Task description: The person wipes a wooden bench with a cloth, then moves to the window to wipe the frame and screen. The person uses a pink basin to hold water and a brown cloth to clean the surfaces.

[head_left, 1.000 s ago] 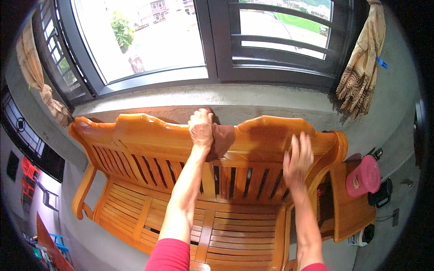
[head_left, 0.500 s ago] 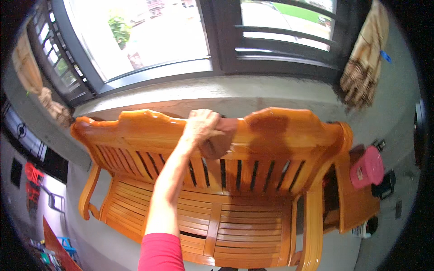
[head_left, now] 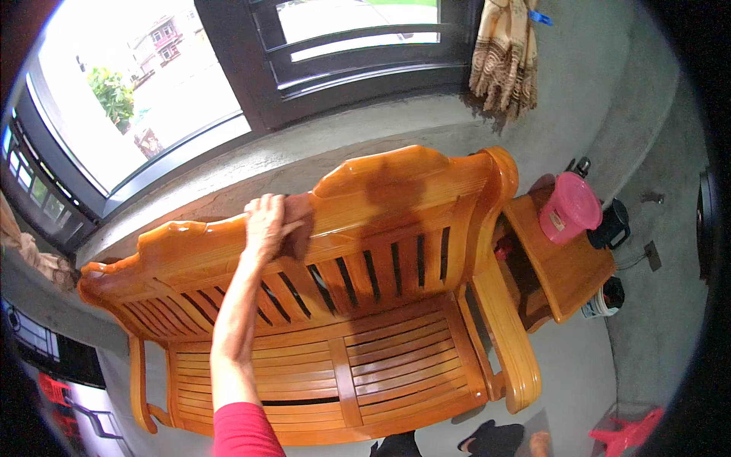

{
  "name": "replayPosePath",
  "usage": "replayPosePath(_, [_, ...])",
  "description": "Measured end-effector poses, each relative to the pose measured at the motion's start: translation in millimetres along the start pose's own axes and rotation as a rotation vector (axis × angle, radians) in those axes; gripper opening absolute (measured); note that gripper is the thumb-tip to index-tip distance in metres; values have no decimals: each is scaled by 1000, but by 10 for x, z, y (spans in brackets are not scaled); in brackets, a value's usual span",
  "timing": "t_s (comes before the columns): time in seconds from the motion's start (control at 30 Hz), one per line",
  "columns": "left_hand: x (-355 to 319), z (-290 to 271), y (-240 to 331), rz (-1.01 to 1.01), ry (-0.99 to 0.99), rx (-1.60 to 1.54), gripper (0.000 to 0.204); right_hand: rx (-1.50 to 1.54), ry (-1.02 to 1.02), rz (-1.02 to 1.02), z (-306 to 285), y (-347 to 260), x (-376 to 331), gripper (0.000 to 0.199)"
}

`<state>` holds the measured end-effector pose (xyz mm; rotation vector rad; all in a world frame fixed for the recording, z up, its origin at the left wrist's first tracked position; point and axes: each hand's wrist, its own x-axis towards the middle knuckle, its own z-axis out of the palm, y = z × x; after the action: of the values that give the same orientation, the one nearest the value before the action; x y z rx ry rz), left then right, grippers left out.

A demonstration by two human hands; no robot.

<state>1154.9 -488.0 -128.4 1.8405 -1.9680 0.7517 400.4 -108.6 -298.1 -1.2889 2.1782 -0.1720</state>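
Observation:
My left hand [head_left: 265,227] is closed over the top rail of a varnished wooden bench [head_left: 381,181], fingers bent across its upper edge and thumb toward the right. A brown cloth [head_left: 299,223] is held under this hand, draped down the front of the backrest. Some of the cloth is hidden behind the palm and fingers. The bench has a wavy top, upright back slats and a slatted seat. My right hand is not in the picture.
Behind the bench is a dark-framed window [head_left: 251,72] with a tied curtain [head_left: 506,61]. To the right, a wooden side table [head_left: 560,278] bears a pink bucket [head_left: 569,207] and a black jug [head_left: 611,226]. A red plastic stool [head_left: 630,433] stands at lower right.
The view has turned and shifted rightward, so the bench sits tilted and farther left. My left hand still presses the cloth to about the same stretch of the top rail.

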Motion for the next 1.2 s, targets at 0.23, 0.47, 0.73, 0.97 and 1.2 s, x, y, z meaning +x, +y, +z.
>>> replayPosePath(0.23, [154,-59,276,-63,-73,63,55,-7,1,-46,61,-489,392,43])
replayPosePath(0.47, [140,-113,278,-139,-110,116,55,61,-85,-310,570,-1487,915,41])
replayPosePath(0.73, [55,11,44,-385,-12,28,36,112,-119,-423,730,-1888,1219,39])
replayPosePath(0.97, [65,60,147,-310,-45,41,34,123,-129,-391,705,-1764,1421,37])
replayPosePath(1.2, [140,198,169,-400,-107,159,31,137,-141,-385,676,-1621,1674,36])
